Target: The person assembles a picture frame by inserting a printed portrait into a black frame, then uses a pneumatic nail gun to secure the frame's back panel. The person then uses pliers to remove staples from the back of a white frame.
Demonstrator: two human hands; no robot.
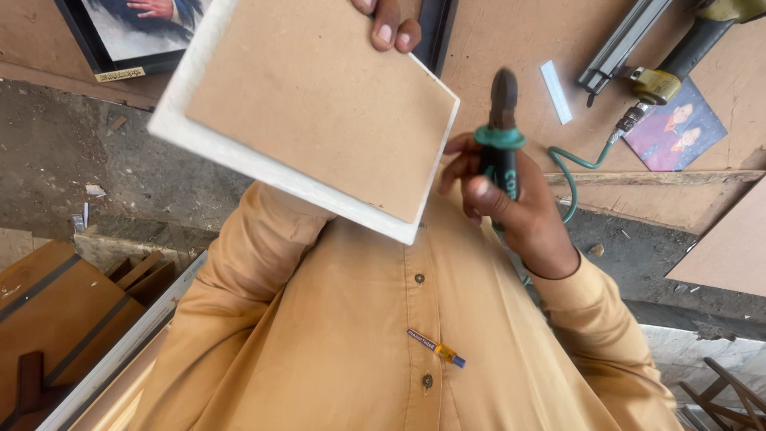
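Brown-backed frame (pixel 319 112) pinched by left fingertips (pixel 388 32); right hand (pixel 511 203) seemingly grips pliers (pixel 501 132).

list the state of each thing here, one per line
white picture frame: held up, tilted, brown backing board facing the camera
left hand: fingers curled over the frame's top edge
right hand: closed around the pliers' handles
pliers: held upright, jaws shut, beside the frame's edge
nail gun: lying on the board, green hose attached
photo print: lying flat, face up
pen: clipped on the shirt front
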